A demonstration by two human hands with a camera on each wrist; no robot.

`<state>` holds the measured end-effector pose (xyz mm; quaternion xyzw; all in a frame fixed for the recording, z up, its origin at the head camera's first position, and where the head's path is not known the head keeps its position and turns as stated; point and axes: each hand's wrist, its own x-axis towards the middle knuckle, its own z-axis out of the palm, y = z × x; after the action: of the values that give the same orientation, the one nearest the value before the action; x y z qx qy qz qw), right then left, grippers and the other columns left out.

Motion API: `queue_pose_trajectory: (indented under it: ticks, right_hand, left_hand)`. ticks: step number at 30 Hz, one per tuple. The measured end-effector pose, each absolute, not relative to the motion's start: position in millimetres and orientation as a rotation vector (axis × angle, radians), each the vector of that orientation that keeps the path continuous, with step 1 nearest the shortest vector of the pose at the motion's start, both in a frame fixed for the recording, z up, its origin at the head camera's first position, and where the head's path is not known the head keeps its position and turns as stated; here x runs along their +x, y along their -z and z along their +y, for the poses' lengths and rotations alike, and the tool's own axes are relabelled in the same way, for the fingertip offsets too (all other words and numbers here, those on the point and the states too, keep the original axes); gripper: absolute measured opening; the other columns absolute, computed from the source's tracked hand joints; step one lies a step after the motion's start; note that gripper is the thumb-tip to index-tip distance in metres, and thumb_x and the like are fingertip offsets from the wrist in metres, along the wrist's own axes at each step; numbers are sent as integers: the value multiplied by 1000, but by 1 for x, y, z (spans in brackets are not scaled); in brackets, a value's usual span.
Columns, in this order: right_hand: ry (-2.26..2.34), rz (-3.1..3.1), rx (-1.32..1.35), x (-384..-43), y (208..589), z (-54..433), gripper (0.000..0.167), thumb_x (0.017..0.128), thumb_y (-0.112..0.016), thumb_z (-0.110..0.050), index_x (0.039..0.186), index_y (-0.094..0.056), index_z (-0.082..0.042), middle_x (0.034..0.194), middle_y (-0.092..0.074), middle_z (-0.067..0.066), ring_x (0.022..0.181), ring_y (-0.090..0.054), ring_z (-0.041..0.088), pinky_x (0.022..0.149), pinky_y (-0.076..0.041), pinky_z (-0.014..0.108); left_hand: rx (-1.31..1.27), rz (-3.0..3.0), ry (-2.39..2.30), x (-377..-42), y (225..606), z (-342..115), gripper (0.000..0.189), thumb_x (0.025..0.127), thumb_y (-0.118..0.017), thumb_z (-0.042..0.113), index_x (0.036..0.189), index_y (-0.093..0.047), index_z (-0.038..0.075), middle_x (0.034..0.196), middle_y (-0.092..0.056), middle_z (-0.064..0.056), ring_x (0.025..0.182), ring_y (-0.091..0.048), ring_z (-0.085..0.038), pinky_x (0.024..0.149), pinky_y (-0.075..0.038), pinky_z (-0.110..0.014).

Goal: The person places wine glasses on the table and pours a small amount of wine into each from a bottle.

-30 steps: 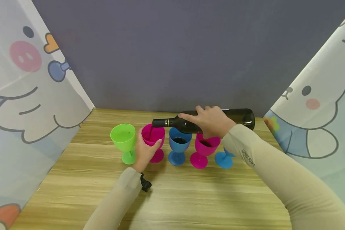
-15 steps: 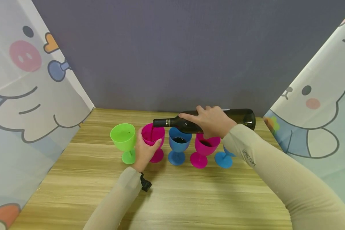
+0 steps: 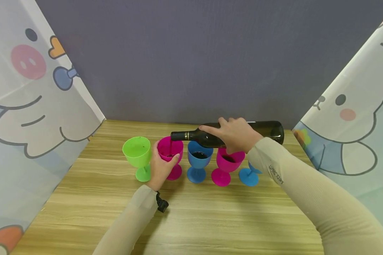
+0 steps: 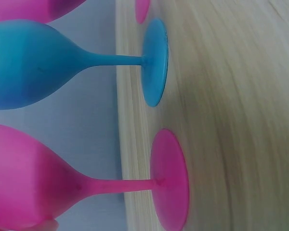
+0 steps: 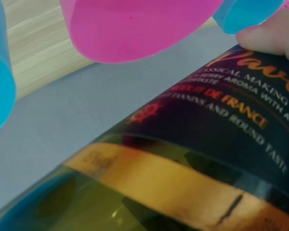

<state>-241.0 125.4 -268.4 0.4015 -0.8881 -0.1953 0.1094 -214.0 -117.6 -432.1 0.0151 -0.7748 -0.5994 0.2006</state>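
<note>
My left hand grips the bowl of a pink goblet, which stands upright on the table. In the left wrist view, a fingertip shows under that goblet's bowl. My right hand holds a dark wine bottle by its body, almost level, neck toward the left. The bottle's mouth is over the pink goblet, and a thin red stream of wine falls into it; dark liquid shows at the bottom. Gold-banded labelling on the bottle fills much of the right wrist view.
To the left stands a green goblet with small specks inside. Right of the gripped one are a blue goblet and another pink goblet, both with dark liquid. A second blue goblet is partly hidden by my right sleeve. A grey wall rises behind.
Dark liquid has gathered in the gripped pink goblet while the stream keeps running. The bottle's mouth has shifted slightly right; my left hand has stayed in place.
</note>
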Motion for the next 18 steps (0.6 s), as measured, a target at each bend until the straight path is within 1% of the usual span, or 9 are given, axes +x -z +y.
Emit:
queue_pose_trajectory:
  ticks: [4,12,18]
  right_hand:
    - [570,-2615,1180,-242,268,125,101,65,-86,-33,149,-30,-30,92,-58,15,57,-52,23,44,-46,29]
    - [559,-2608,1192,-241,267,123,99,66,-84,-28,149,-29,-31,91,-57,14,56,-50,22,42,-43,27]
    - [568,-2606,1200,-240,267,123,100,66,-84,-28,149,-29,-31,91,-57,14,56,-50,22,42,-44,27]
  left_hand:
    - [55,-2177,1673,-214,432,-118,82,78,-78,18,142,-29,2,128,-50,-20,115,-51,-35,93,-47,-49]
    - [41,-2172,1677,-213,433,-118,82,78,-78,17,142,-29,3,128,-51,-20,115,-51,-34,93,-47,-49]
    - [29,-2174,1667,-212,432,-116,80,78,-78,16,141,-30,3,127,-51,-19,114,-51,-34,93,-47,-49]
